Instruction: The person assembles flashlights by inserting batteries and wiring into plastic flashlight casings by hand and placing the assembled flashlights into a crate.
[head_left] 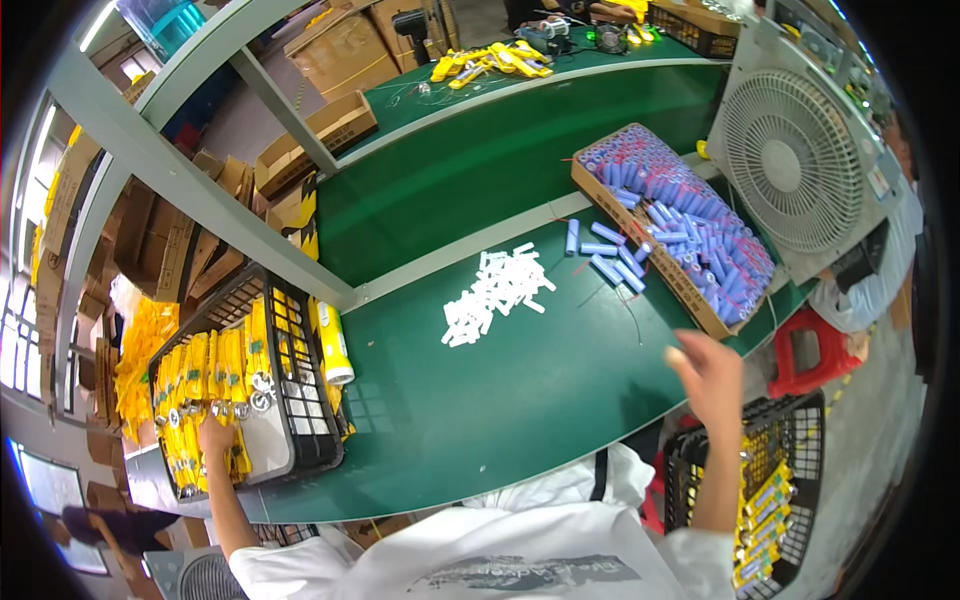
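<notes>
My left hand (217,436) reaches into a black plastic basket (312,425) at the left of the green table, among rows of yellow pieces with round silver ends (205,370). Its fingers are hidden among these pieces, so I cannot tell whether they hold one. Over the table's right front edge hovers my right hand (710,372), thumb and fingers apart, with nothing visible in it. Nearest to it is a cardboard box (690,292) full of blue-purple cylindrical cells (690,225). Several loose cells (605,250) lie beside the box, some with thin wires.
A heap of small white pieces (495,295) lies mid-table. A yellow tube (333,343) stands against the basket. A white fan (785,165) is behind the box. Right of me, a lower black basket (810,450) holds more yellow pieces, near a red stool (812,350). Grey frame posts (215,190) rise at left.
</notes>
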